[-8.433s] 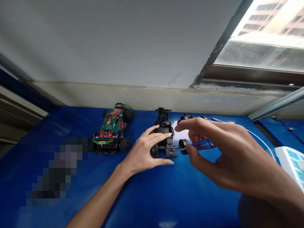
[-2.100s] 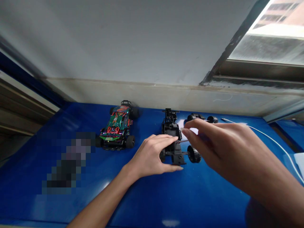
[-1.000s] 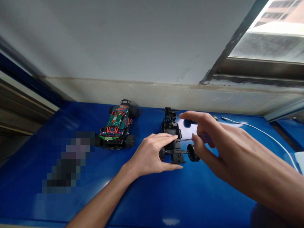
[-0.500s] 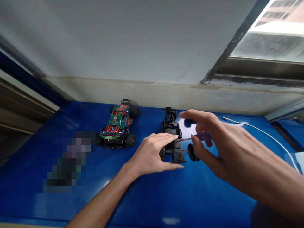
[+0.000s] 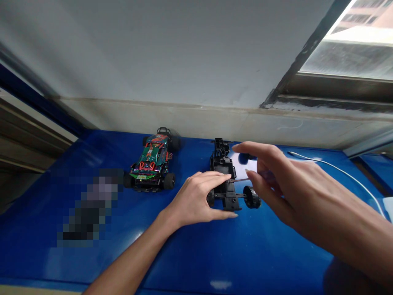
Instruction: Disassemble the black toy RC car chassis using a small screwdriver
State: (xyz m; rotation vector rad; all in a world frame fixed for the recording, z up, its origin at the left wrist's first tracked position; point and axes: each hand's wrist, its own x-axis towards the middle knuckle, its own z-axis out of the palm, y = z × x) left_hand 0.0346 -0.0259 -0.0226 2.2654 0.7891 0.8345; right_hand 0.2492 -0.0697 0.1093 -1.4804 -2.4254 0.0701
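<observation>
Two hands are working above one blue table (image 5: 190, 254). The left hand (image 5: 193, 200) is grasping one black chassis (image 5: 227, 166), its fingers laid across the middle part and its thumb stretched along the near end. This chassis lies flat on the table, with its long side going toward the wall (image 5: 172, 61). Two wheels are seen at its near end: one right wheel (image 5: 252, 197), in full view, and one left wheel (image 5: 210, 198), partly covered by the left hand.

The right hand (image 5: 282, 180) is holding one screwdriver between the thumb and the fingers. Its thin shaft (image 5: 241, 180) reaches the chassis just beside the left index fingertip; the handle is mostly hidden, so its form one cannot tell. Behind the right hand is one dark round part (image 5: 244, 159), also partly hidden.

To the left, well apart from the chassis, stands one green and orange toy car (image 5: 150, 157) with four black wheels. On the right side there is one white cable (image 5: 337, 166), and one window (image 5: 365, 53) is above it.
</observation>
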